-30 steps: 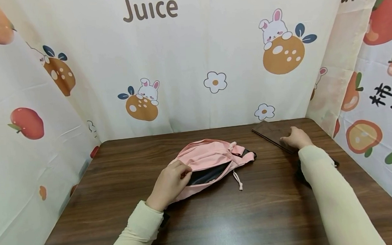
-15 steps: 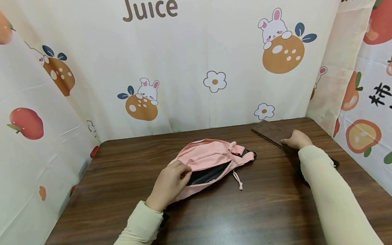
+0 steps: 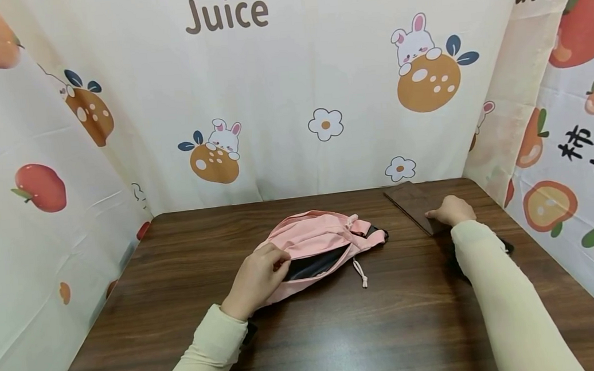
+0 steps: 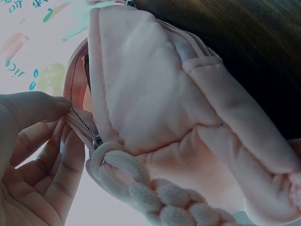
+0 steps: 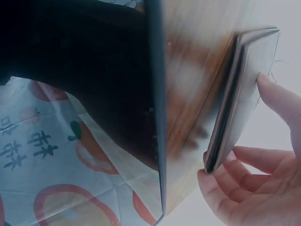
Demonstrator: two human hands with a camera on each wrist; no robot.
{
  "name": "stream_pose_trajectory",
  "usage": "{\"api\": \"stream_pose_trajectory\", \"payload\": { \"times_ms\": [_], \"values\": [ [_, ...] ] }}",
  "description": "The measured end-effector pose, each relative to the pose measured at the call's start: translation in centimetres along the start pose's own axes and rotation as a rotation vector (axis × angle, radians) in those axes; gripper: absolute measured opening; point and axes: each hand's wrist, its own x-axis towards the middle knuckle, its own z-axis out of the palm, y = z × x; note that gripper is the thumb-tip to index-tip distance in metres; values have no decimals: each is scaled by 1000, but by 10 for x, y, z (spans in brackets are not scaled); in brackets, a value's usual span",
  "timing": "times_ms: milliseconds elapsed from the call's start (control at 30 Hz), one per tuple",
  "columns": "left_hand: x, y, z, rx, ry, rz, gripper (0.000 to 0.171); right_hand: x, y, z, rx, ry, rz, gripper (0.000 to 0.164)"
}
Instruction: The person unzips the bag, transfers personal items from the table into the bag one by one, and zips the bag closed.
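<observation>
A pink waist bag lies on the dark wooden table, its front pocket gaping to show a black lining. With thumb and fingers, my left hand pinches the pocket's zippered edge at the bag's left end. The left wrist view shows the zipper there and a braided pale cord hanging from the slider. At the back right, my right hand grips the near end of a flat brown folded wallet. In the right wrist view the thumb presses one face of the wallet, fingers curling at its lower end.
Patterned curtains stand behind the table and along both sides. Straps with a black buckle stick out from the bag's right end. A dark device shows beside the right wrist.
The wallet has turned slightly in my right hand, and its long left edge now slopes more steeply. My left hand and the waist bag have stayed where they were.
</observation>
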Motion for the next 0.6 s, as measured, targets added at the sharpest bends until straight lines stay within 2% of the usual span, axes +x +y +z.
{"api": "stream_pose_trajectory", "payload": {
  "times_ms": [133,367,500,600],
  "values": [
    [0,0,0,1,-5,-7,7,-2,0,-2,23,-10,1,66],
    [1,0,-1,-5,-6,-10,7,-3,0,-3,83,-68,13,80],
    [1,1,-1,-10,-10,-11,6,0,1,1,120,-83,3,76],
    [1,1,-1,-14,-10,-13,6,4,3,4,196,-103,14,74]
  ]
}}
